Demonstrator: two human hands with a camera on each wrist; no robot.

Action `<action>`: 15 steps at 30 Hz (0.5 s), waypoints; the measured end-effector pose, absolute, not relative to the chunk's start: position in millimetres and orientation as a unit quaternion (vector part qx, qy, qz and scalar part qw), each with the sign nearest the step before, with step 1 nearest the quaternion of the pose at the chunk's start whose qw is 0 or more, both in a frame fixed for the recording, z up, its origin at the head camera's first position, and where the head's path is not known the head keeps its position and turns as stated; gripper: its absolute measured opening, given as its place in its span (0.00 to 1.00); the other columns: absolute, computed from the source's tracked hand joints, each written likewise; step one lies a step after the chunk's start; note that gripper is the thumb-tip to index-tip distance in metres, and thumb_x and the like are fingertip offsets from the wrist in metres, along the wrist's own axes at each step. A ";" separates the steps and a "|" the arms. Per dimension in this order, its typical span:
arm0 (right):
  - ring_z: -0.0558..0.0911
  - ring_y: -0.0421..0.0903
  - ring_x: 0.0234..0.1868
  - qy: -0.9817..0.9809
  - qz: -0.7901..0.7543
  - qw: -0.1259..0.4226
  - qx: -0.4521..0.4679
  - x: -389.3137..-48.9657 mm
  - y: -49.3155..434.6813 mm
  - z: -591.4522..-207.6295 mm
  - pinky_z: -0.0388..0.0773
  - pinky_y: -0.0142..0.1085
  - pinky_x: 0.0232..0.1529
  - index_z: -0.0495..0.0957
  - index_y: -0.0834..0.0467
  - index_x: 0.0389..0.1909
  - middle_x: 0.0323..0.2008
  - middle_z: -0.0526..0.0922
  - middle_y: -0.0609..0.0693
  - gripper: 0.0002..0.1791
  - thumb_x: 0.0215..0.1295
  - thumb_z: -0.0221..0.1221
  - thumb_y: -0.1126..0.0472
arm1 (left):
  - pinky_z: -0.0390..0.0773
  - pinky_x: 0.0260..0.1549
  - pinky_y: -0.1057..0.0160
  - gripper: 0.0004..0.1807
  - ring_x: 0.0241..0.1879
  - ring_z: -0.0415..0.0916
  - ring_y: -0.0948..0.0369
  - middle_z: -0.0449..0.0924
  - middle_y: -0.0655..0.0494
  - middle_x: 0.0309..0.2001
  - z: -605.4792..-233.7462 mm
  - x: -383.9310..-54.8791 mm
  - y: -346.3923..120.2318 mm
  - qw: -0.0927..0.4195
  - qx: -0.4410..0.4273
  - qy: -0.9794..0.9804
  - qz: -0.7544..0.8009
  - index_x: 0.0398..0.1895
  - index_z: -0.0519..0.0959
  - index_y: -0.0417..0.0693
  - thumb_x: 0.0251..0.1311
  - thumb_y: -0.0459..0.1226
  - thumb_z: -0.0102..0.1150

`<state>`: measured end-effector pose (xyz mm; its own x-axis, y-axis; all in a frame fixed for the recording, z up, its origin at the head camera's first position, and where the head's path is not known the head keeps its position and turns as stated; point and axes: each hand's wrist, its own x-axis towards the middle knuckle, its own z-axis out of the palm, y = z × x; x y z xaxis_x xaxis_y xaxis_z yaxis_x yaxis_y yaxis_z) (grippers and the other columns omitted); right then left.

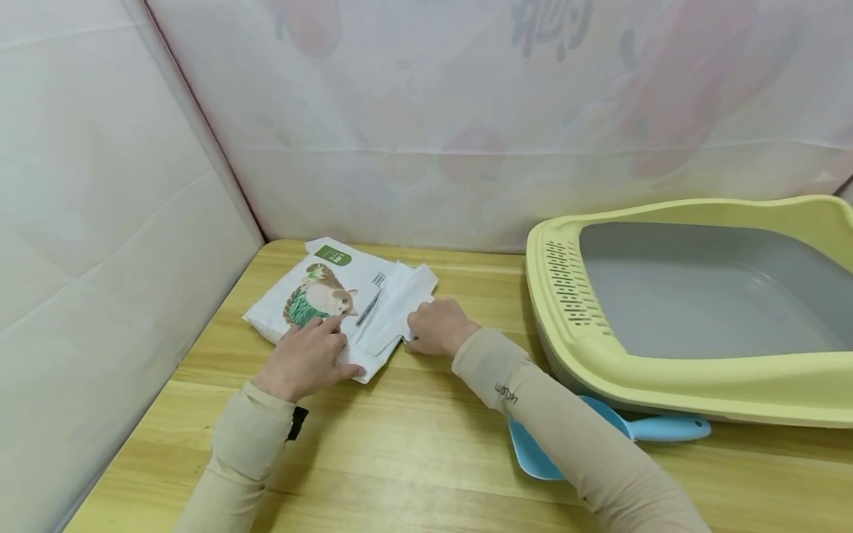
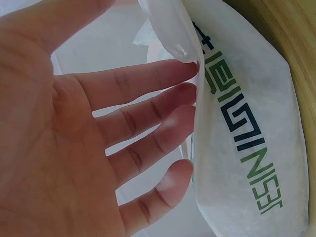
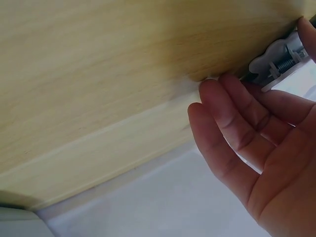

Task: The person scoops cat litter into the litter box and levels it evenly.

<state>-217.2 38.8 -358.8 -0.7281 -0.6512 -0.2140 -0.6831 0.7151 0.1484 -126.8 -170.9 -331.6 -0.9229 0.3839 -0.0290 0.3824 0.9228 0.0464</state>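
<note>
A white cat litter bag point(image 1: 280, 300), printed with a cat, lies flat at the back left of the table. My left hand point(image 1: 306, 355) rests on its near side, and in the left wrist view the straight fingers point(image 2: 143, 84) touch the bag's side point(image 2: 247, 128). At the bag's folded right end is my right hand point(image 1: 440, 326), its fingers curled. The right wrist view shows a small cloud-shaped utility knife point(image 3: 279, 61) with a metal spring between thumb and fingers, partly hidden. On the bag's top lies a narrow grey tapered mark or object point(image 1: 369, 307); I cannot tell which.
To the right stands a large litter tray with a yellow rim point(image 1: 666, 370) and grey inside. In front of it a blue scoop point(image 1: 533, 455) lies on the wooden table point(image 1: 393, 459), partly under my right forearm. Pale fabric walls point(image 1: 400, 126) border the table at the back and left.
</note>
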 end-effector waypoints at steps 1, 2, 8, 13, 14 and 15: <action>0.68 0.40 0.23 0.923 0.112 0.072 -0.360 -217.0 38.2 -359.3 0.71 0.34 0.25 0.77 0.55 0.30 0.23 0.73 0.46 0.21 0.68 0.61 0.42 | 0.78 0.43 0.43 0.23 0.45 0.76 0.47 0.77 0.40 0.60 -331.7 -126.5 -170.6 0.021 0.193 0.981 0.019 0.31 0.83 0.42 0.58 0.55 0.69; 0.68 0.40 0.23 0.924 0.114 0.070 -0.358 -216.9 37.6 -359.9 0.71 0.34 0.25 0.77 0.55 0.30 0.23 0.73 0.46 0.21 0.68 0.61 0.41 | 0.78 0.43 0.43 0.23 0.46 0.76 0.47 0.77 0.40 0.60 -331.9 -126.1 -170.2 0.023 0.192 0.981 0.018 0.30 0.82 0.42 0.58 0.55 0.69; 0.66 0.41 0.21 0.929 0.119 0.061 -0.346 -215.7 34.2 -362.1 0.73 0.35 0.25 0.75 0.54 0.26 0.21 0.72 0.45 0.22 0.68 0.61 0.40 | 0.78 0.44 0.41 0.27 0.46 0.77 0.46 0.78 0.41 0.54 -332.3 -123.3 -164.6 0.021 0.187 0.982 0.002 0.22 0.77 0.45 0.54 0.59 0.70; 0.65 0.40 0.19 0.931 0.111 0.054 -0.343 -214.6 33.1 -361.9 0.73 0.34 0.24 0.75 0.54 0.25 0.19 0.71 0.44 0.22 0.68 0.62 0.41 | 0.78 0.43 0.39 0.32 0.48 0.78 0.44 0.79 0.39 0.52 -332.9 -120.0 -157.8 0.008 0.173 0.985 -0.020 0.21 0.77 0.44 0.49 0.64 0.70; 0.65 0.40 0.19 0.932 0.111 0.054 -0.342 -214.3 32.7 -361.9 0.73 0.34 0.24 0.76 0.54 0.25 0.19 0.71 0.44 0.22 0.67 0.62 0.40 | 0.78 0.43 0.39 0.32 0.48 0.78 0.43 0.79 0.39 0.51 -333.3 -119.4 -156.6 0.006 0.170 0.985 -0.024 0.21 0.77 0.43 0.49 0.65 0.70; 0.65 0.39 0.19 0.932 0.111 0.054 -0.340 -214.1 32.4 -362.1 0.74 0.34 0.24 0.76 0.54 0.25 0.18 0.71 0.44 0.22 0.67 0.62 0.40 | 0.78 0.43 0.40 0.33 0.48 0.78 0.43 0.79 0.40 0.50 -333.5 -118.8 -155.5 0.003 0.168 0.985 -0.027 0.21 0.77 0.43 0.48 0.65 0.70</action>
<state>-214.1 32.4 -362.1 -0.7626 -0.6224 -0.1764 -0.6464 0.7440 0.1692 -118.8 -155.5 -333.5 -0.9436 0.3306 -0.0158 0.3310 0.9422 -0.0523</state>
